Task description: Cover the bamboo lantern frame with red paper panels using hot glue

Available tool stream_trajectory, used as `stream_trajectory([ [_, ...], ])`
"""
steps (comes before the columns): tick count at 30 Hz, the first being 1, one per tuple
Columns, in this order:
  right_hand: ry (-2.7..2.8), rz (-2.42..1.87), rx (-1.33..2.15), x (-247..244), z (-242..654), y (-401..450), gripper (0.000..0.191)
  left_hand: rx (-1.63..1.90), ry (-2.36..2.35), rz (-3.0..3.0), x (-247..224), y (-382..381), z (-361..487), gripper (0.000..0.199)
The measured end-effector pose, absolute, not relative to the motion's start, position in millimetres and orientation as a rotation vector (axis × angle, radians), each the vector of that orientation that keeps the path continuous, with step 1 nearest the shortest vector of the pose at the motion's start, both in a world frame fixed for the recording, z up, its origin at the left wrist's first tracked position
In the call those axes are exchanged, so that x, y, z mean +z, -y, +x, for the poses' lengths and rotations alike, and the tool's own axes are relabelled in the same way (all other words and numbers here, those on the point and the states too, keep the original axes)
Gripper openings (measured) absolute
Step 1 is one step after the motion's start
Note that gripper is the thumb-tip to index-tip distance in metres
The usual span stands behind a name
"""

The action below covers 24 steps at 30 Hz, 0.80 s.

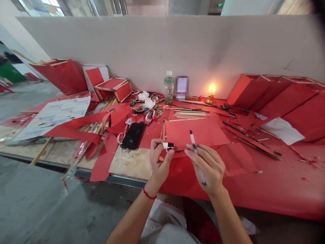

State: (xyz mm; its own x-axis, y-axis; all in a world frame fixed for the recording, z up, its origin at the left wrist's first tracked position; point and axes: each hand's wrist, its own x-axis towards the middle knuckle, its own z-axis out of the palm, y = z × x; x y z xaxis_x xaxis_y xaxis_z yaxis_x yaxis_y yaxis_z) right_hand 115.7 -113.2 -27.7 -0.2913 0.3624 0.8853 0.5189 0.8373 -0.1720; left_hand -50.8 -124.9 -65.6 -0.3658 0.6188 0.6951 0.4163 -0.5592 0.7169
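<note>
My left hand [160, 159] is closed in a loose pinch above the table's front edge. A small white-and-black piece [168, 145] shows at its index finger; I cannot tell whether it is held or wrapped round the finger. Between thumb and fingers, my right hand [208, 166] grips a clear-barrelled pen [193, 140], its black end pointing up and away. A short dark strip [179, 151] shows between the two hands. Under and beyond them lies a red sheet [195, 130], with several thin wooden sticks [190, 114] along its far edge.
An oil lamp [210, 98] burns near the back wall, beside a propped phone [181, 88] and a bottle [168, 88]. A black phone [133, 135] lies left of my hands. Red stick-framed boxes [111, 86] stand left; red panels [276, 98] lean right.
</note>
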Motion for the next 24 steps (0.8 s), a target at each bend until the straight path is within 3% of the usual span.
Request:
stream_trajectory([
  [4,1.947,-0.679,-0.15,-30.7,116.1,109.2,0.029,2.056,-1.274,1.552,-69.9,123.1,-49.9,0.009],
  [11,1.978,-0.671,-0.124,-28.4,117.6,110.0,0.023,2.069,-1.158,1.206,-80.2,118.7,-46.4,0.02],
  [16,1.878,-0.616,-0.057,-29.5,121.7,118.2,0.047,2.02,-1.131,1.12,-80.0,119.6,-47.6,0.018],
  [24,1.827,-0.545,0.059,-22.0,113.7,144.5,0.04,2.018,-1.136,1.145,-73.7,119.3,-47.4,0.016],
])
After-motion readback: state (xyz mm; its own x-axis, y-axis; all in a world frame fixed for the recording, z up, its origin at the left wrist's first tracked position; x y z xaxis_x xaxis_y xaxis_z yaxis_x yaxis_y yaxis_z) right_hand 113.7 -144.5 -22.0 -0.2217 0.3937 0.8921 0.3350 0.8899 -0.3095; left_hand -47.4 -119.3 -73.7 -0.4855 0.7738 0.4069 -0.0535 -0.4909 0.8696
